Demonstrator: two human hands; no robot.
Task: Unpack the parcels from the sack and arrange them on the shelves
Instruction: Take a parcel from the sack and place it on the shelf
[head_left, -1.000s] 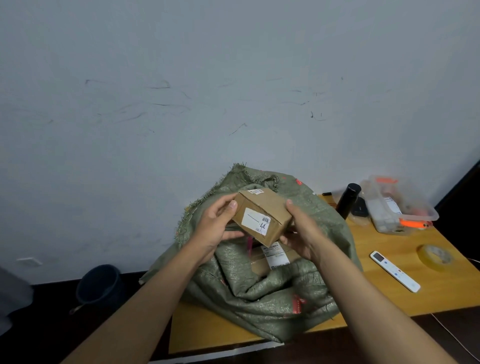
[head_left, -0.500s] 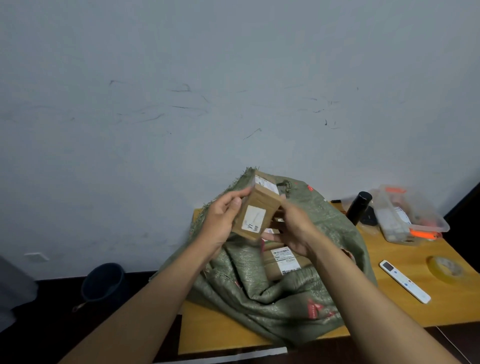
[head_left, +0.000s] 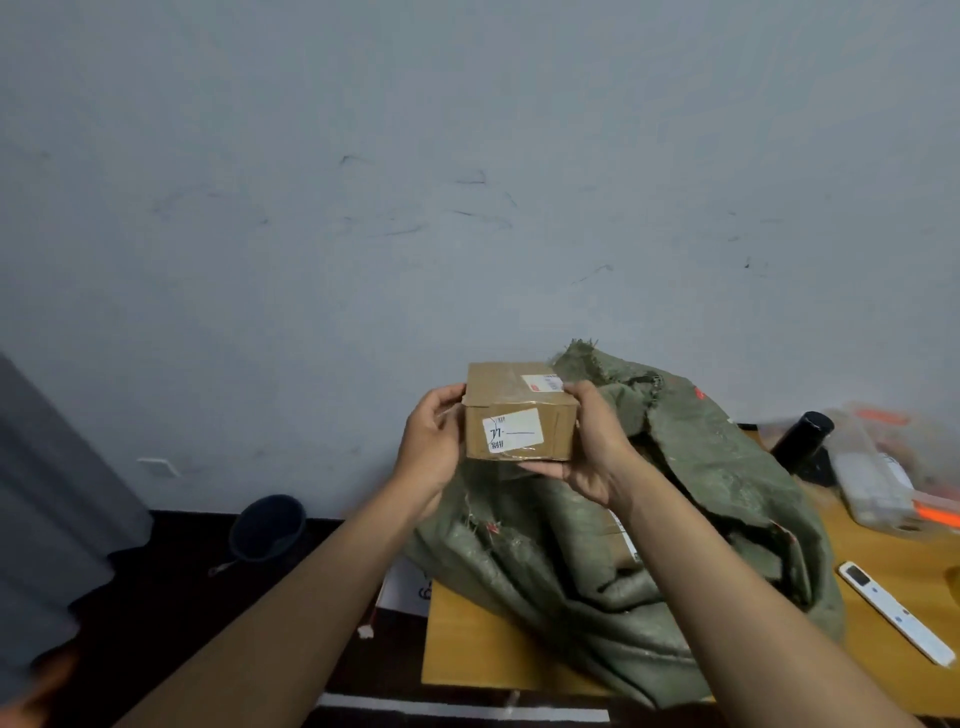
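Head view: the left hand (head_left: 434, 447) gripped the left end of a small cardboard parcel (head_left: 519, 421), and the right hand (head_left: 592, 447) gripped its right end and underside. The parcel was held level in the air above the open green sack (head_left: 701, 519), which lay slumped on the wooden table (head_left: 467, 644). A white label (head_left: 512, 430) faced the camera.

The clear container (head_left: 878, 467) at the right edge is motion-blurred and cut off. A parcel (head_left: 621, 535) inside the sack (head_left: 701, 493) shows only a label sliver; the held box's label (head_left: 512, 430) print is too small to read
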